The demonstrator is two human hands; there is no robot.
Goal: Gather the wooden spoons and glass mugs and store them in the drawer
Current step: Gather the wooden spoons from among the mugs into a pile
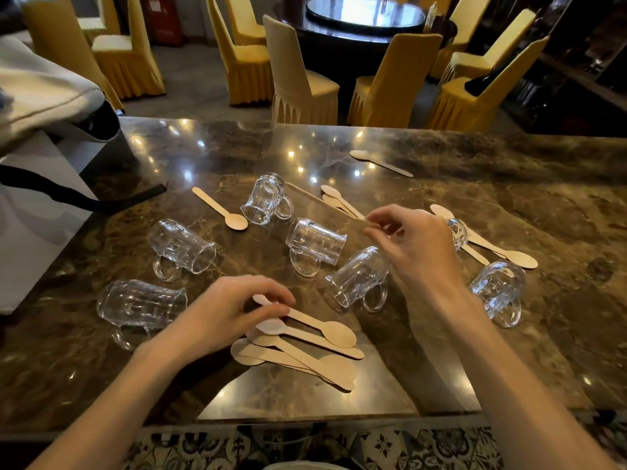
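Several glass mugs lie on their sides on the brown marble counter [339, 398], among them one at the left [181, 246], one near my left wrist [139, 305] and one at the right [497, 288]. My left hand [224, 317] pinches a bundle of wooden spoons [305, 347] near the front edge. My right hand [414, 247] holds a thin wooden spoon [322, 200] by its end, its handle pointing away to the left. Loose spoons lie at the left [220, 209], at the back [380, 162] and at the right [492, 247]. No drawer is in view.
A white bag with black straps [40, 184] stands at the counter's left end. Beyond the counter are yellow-covered chairs [298, 79] and a dark round table [363, 18]. Patterned floor tiles [339, 449] show below the front edge.
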